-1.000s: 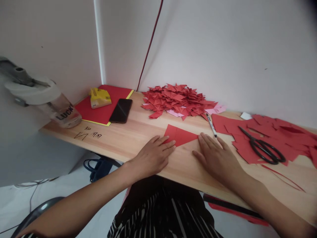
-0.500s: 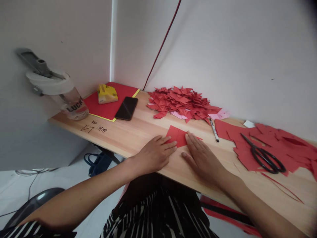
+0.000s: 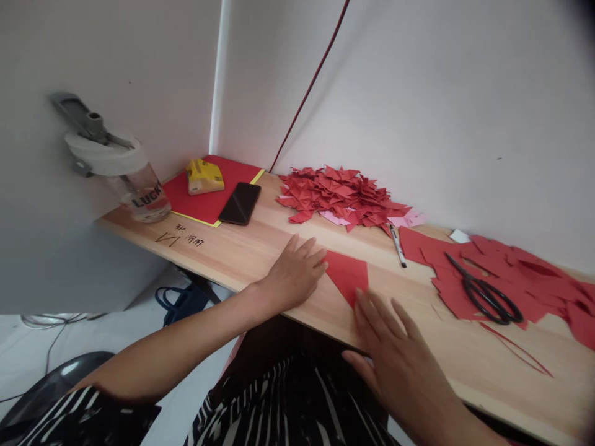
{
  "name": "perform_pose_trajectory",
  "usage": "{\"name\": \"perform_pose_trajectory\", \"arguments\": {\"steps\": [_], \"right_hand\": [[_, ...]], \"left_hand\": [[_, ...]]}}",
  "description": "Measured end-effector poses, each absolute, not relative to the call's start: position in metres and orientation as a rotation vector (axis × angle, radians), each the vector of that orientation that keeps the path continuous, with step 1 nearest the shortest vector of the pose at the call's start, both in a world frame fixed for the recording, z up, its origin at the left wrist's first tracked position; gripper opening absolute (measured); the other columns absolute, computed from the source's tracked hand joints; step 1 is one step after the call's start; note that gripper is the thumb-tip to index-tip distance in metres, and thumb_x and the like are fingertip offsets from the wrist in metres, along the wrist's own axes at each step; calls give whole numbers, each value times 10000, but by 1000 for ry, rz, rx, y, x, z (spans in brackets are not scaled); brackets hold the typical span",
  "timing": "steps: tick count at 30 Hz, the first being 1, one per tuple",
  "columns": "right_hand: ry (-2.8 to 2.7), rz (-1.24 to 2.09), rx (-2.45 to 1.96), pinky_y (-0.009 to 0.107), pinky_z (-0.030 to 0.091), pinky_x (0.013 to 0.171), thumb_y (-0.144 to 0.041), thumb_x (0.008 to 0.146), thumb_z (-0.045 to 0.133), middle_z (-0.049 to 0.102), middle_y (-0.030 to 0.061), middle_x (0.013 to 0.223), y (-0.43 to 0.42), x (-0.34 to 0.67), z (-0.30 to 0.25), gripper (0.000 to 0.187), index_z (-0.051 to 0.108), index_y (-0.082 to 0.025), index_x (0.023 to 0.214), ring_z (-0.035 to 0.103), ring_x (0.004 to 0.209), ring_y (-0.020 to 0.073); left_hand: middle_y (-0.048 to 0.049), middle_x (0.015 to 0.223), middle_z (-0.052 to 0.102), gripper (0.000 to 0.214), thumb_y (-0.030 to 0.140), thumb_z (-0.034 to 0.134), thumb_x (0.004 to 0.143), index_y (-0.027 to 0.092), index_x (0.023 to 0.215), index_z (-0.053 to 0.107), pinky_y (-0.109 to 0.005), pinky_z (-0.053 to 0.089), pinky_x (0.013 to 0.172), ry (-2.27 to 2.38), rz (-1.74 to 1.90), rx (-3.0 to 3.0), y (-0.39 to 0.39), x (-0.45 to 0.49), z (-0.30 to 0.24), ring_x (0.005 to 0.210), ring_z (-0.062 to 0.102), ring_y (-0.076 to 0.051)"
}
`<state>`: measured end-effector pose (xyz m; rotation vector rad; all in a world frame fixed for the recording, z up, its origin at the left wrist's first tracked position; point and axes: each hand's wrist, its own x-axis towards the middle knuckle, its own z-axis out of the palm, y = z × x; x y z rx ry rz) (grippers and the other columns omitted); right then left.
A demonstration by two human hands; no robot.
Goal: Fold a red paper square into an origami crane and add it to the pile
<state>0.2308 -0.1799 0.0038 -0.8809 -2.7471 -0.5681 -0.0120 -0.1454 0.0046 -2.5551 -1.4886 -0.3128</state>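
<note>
Nearby lie pen (image 3: 398, 246) and scissors (image 3: 483, 291); both hands' (image 3: 292, 275) (image 3: 397, 353) outstretched fingers (image 3: 307, 249) touch red paper (image 3: 351, 272) without gripping.

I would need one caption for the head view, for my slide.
Left hand and right hand at a red paper piece, before a heap of folded paper shapes.

Both hands (image 3: 295, 275) (image 3: 395, 353) palm-down, fingers (image 3: 406, 321) extended

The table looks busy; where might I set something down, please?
Bare table shows between the phone and left hand, and between the right hand and red sheets. Crowded: red paper between the hands, paper pile behind it, scissors on the sheets.
</note>
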Motion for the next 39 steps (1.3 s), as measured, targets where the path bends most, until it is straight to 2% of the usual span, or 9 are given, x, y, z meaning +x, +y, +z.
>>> {"name": "perform_pose_trajectory", "arguments": {"steps": [3, 7, 11, 20, 23, 26, 30, 36, 39], "right_hand": [[-2747, -567, -840, 521, 344, 1065, -504, 959, 350, 570, 238, 1355, -192, 226, 1, 656, 600, 18, 1267, 506, 1276, 349], [-2691, -567, -862, 502, 355, 1048, -493, 963, 330, 590, 252, 1323, -194, 220, -6, 666, 593, 41, 1261, 535, 1243, 343], [-2652, -558, -893, 493, 351, 1054, -475, 969, 316, 586, 274, 1315, -197, 217, -10, 661, 593, 57, 1247, 549, 1227, 346], [-2650, -547, -970, 498, 342, 1095, -465, 962, 352, 574, 269, 1333, -200, 215, -14, 635, 556, 38, 1291, 526, 1260, 339], [-2660, -530, -995, 500, 360, 1087, -446, 951, 384, 569, 264, 1342, -201, 215, -13, 612, 562, 31, 1289, 526, 1264, 339], [-2661, -497, -995, 500, 387, 1069, -427, 941, 406, 559, 269, 1351, -201, 215, -13, 604, 561, 43, 1287, 528, 1265, 344], [-2643, -459, -1000, 499, 405, 1061, -418, 934, 427, 539, 269, 1374, -200, 216, -17, 603, 551, 46, 1298, 515, 1280, 347], [-2632, -411, -987, 518, 437, 1032, -382, 917, 470, 536, 290, 1363, -207, 213, -13, 584, 557, 57, 1292, 530, 1262, 368], [-2705, -286, -877, 468, 469, 1028, -342, 912, 485, 535, 240, 1388, -217, 208, -5, 549, 551, 7, 1330, 538, 1268, 322]], "left_hand": [[-127, 1430, 511, 390, 176, 384, 952, 104, 1280, 582, -568, 270, 1124, -1477, -322, -2526, -152, 2, 4, 1363, 405, -343], [-114, 1444, 504, 446, 253, 322, 990, 102, 1370, 502, -418, 302, 1135, -1348, -328, -2655, -183, 23, -3, 1347, 446, -243], [-124, 1512, 412, 473, 252, 280, 1001, 86, 1412, 445, -411, 276, 1152, -1434, -253, -2621, -193, 26, -6, 1390, 393, -238], [-211, 1486, 414, 512, 326, 334, 1000, 9, 1379, 469, -431, 302, 1151, -1586, -186, -2513, -145, 27, -2, 1394, 392, -288], [-200, 1503, 392, 497, 275, 310, 999, 15, 1402, 440, -434, 291, 1157, -1561, -209, -2545, -159, 31, -4, 1418, 357, -278], [-136, 1514, 402, 471, 250, 289, 994, 99, 1404, 465, -417, 267, 1168, -1466, -211, -2648, -186, 33, -4, 1406, 380, -246], [-134, 1512, 408, 482, 257, 311, 976, 86, 1395, 476, -448, 253, 1171, -1430, -162, -2692, -208, 32, 0, 1406, 375, -267], [-168, 1448, 483, 446, 220, 334, 977, 37, 1335, 527, -420, 304, 1146, -1463, -194, -2661, -186, 35, 7, 1354, 448, -265], [-167, 1448, 484, 424, 221, 374, 977, 35, 1320, 539, -396, 297, 1149, -1439, -232, -2706, -161, 29, 4, 1356, 450, -249]]}}
